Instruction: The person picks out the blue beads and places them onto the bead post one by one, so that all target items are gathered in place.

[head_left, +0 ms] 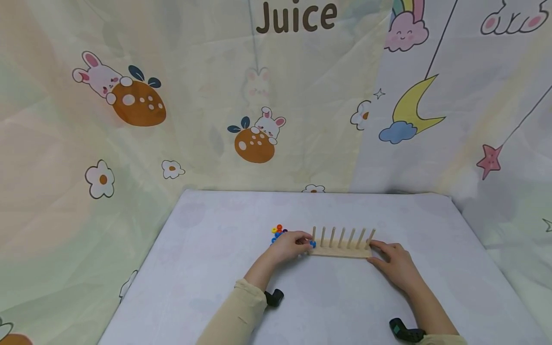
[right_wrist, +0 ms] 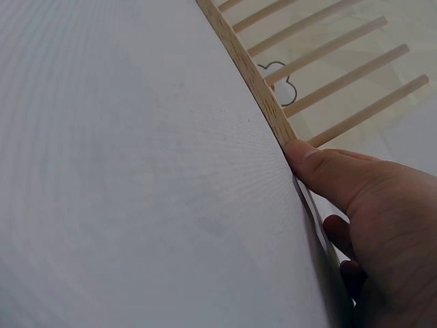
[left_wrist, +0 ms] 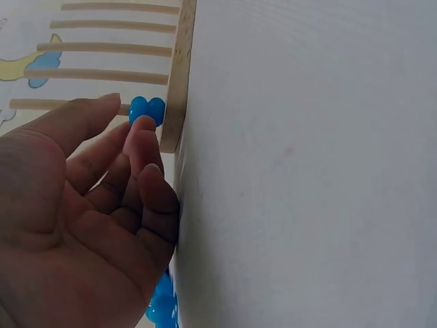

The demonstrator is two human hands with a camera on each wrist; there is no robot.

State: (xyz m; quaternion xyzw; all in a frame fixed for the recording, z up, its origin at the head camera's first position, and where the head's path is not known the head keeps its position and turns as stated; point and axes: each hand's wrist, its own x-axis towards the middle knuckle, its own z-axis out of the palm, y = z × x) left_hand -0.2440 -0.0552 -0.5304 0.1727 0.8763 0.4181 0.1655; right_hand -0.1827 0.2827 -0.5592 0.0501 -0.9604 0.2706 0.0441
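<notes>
Left hand [head_left: 288,247], thumb and fingers parted, is touching blue beads [left_wrist: 139,108] sitting around the foot of the leftmost peg [head_left: 314,233]; right hand [head_left: 397,267] is gripping the right end of the wooden pegboard [head_left: 339,255], which is standing on the table [head_left: 336,299]. Multicoloured beads [head_left: 279,227] are lying beside the left hand.

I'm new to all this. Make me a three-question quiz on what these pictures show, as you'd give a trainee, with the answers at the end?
1. Multiple choice: how many pegs stand on the rack?
A) four
B) seven
C) ten

2. True or false: the right hand holds the right end of the rack.

3. Fill the gap: the left hand is by the leftmost peg, and the bead colour at that peg's foot is ____.

Key: 1. B; 2. True; 3. blue.
</notes>
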